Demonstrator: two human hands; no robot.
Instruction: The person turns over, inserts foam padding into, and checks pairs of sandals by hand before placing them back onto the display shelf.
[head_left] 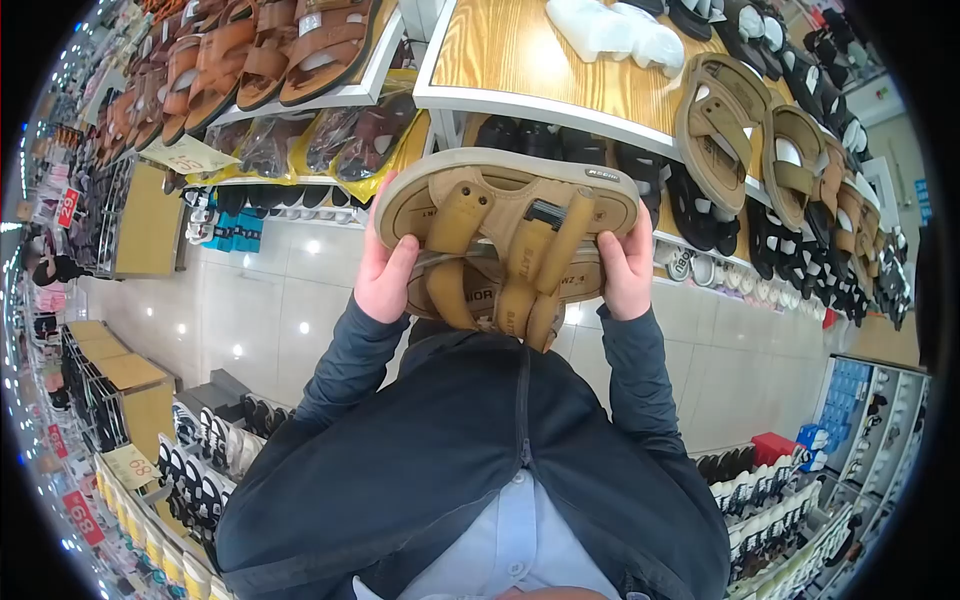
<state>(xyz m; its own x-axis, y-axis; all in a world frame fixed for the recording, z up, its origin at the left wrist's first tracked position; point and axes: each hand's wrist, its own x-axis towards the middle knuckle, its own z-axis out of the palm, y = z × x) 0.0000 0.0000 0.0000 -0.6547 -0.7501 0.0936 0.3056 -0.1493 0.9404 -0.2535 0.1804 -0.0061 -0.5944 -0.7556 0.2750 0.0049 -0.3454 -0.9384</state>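
A pair of tan strap sandals is held up in front of my chest, between both hands. The upper sandal lies on its side with its light sole edge toward the shelf; the second sandal sits just below it, closer to my jacket. My left hand grips one end, thumb on the inner side and fingers behind the sole. Around the opposite end, my right hand is closed the same way. The fingers behind the soles are mostly hidden.
A wooden display shelf ahead bears a white plastic wrapping and more tan sandals at its right. Brown sandals fill the upper left shelf. Racks of shoes stand behind me on both sides, above a tiled floor.
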